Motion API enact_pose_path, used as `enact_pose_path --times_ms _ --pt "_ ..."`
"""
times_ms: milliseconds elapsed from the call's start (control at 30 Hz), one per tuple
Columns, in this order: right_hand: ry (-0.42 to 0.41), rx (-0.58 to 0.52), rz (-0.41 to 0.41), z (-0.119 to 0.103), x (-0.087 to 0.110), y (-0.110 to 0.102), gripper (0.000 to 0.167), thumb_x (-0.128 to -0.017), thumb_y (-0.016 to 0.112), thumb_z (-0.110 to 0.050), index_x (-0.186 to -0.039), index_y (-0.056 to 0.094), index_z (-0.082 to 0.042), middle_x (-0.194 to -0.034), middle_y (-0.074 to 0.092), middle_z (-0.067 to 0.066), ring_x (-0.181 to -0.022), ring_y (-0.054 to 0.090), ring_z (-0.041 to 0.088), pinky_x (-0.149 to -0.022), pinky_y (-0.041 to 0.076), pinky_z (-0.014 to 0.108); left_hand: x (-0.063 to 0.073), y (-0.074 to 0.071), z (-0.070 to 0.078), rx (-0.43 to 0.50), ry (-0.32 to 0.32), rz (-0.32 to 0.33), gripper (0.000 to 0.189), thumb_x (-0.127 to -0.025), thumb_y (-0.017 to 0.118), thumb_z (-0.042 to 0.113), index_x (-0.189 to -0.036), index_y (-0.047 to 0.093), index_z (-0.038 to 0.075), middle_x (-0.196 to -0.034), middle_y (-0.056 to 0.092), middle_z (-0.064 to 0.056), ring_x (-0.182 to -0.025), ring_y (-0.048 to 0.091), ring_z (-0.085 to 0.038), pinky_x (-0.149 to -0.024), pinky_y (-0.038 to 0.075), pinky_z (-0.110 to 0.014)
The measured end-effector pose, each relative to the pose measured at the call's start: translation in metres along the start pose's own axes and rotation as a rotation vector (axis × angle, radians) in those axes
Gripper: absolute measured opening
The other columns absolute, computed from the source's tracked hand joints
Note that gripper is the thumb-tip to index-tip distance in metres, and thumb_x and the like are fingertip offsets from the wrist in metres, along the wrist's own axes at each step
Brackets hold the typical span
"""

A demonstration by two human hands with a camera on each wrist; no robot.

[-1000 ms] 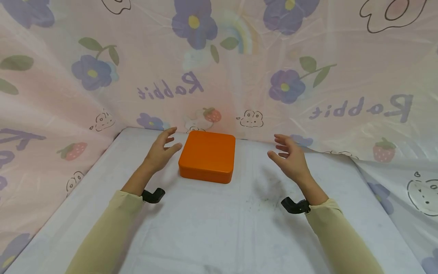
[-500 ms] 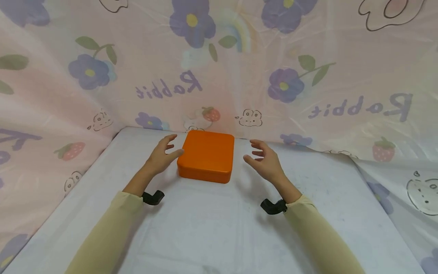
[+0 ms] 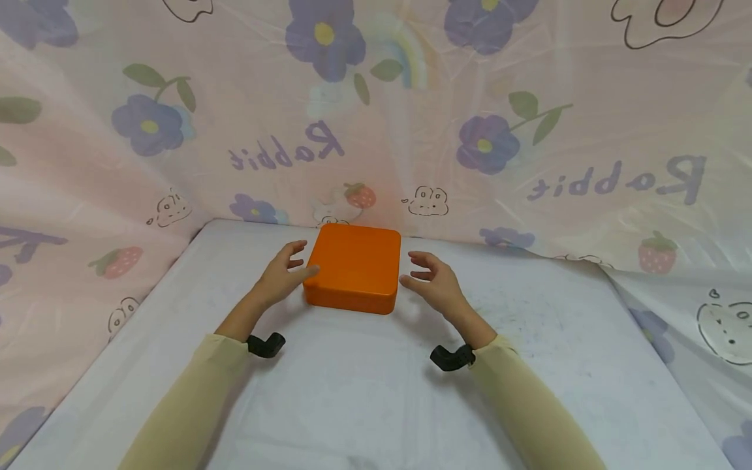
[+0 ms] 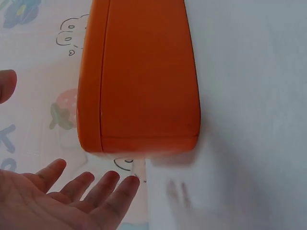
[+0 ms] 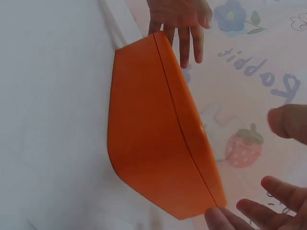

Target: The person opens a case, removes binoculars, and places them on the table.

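Observation:
An orange square box (image 3: 355, 267) with rounded corners sits near the back of the white table. In the left wrist view a thin seam runs along the side of the box (image 4: 148, 72), near its top. My left hand (image 3: 279, 277) is at its left side, fingers spread, the thumb overlapping the box's edge in the head view; the left wrist view shows a gap between fingers and box. On the other side, my right hand (image 3: 439, 287) has its fingers loosely bent towards the box. In the right wrist view a fingertip overlaps the box's corner; contact I cannot tell.
A printed curtain (image 3: 376, 130) with flowers, strawberries and rabbits hangs behind the white table (image 3: 352, 385) and along its sides. Each wrist carries a black camera mount, one on the left (image 3: 267, 345) and one on the right (image 3: 451, 358).
My right hand has moved left, from well away to close beside the box. The left hand has shifted slightly down and nearer the box. The box stays in place.

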State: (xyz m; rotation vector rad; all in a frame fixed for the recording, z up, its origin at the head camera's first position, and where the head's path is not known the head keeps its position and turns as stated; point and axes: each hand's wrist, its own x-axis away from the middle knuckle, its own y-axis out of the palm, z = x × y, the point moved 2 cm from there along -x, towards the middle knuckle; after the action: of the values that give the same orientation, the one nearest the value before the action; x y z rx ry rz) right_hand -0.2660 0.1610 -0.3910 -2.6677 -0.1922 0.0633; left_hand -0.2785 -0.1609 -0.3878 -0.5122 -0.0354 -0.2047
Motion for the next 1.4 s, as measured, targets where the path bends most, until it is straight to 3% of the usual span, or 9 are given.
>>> enact_pose_path --times_ms 233,500,933,1400 --pt "0.042 -0.053 -0.073 0.005 -0.003 0.014 0.065 -0.082 0.075 -0.026 -0.141 0.047 -0.022 -0.149 0.043 0.010 -0.125 0.056 0.032 -0.094 0.053 0.046 -0.005 0.005 -0.006 0.018 -0.052 -0.013 0.080 -0.089 0.066 0.040 -0.153 0.022 0.022 -0.161 0.021 -0.006 -0.143 0.031 -0.034 -0.111 0.035 -0.057" --pt "0.112 -0.038 -0.127 0.006 -0.003 0.024 0.073 -0.079 0.078 -0.024 -0.143 0.044 -0.025 -0.153 0.038 0.003 -0.126 0.054 0.030 -0.095 0.053 0.043 -0.007 0.009 -0.014 0.021 -0.047 -0.061 0.094 -0.081 0.076 0.032 -0.154 0.018 0.020 -0.162 0.017 -0.006 -0.145 0.026 -0.036 -0.114 0.029 -0.057" --pt "0.108 -0.076 -0.115 0.006 -0.005 0.036 0.081 -0.077 0.080 -0.019 -0.146 0.039 -0.024 -0.155 0.034 0.006 -0.129 0.051 0.032 -0.099 0.051 0.046 -0.008 0.012 -0.009 -0.019 -0.050 -0.084 0.099 -0.077 0.080 0.020 -0.154 0.019 0.024 -0.162 0.019 -0.004 -0.145 0.025 -0.034 -0.114 0.029 -0.058" --pt "0.085 0.041 -0.071 0.008 -0.002 0.038 0.082 -0.075 0.083 -0.019 -0.145 0.040 -0.024 -0.151 0.040 0.005 -0.122 0.058 0.029 -0.093 0.054 0.041 -0.006 0.014 -0.013 -0.047 -0.059 -0.090 0.098 -0.076 0.080 0.014 -0.154 0.021 0.027 -0.159 0.024 -0.010 -0.143 0.029 -0.035 -0.111 0.035 -0.056"
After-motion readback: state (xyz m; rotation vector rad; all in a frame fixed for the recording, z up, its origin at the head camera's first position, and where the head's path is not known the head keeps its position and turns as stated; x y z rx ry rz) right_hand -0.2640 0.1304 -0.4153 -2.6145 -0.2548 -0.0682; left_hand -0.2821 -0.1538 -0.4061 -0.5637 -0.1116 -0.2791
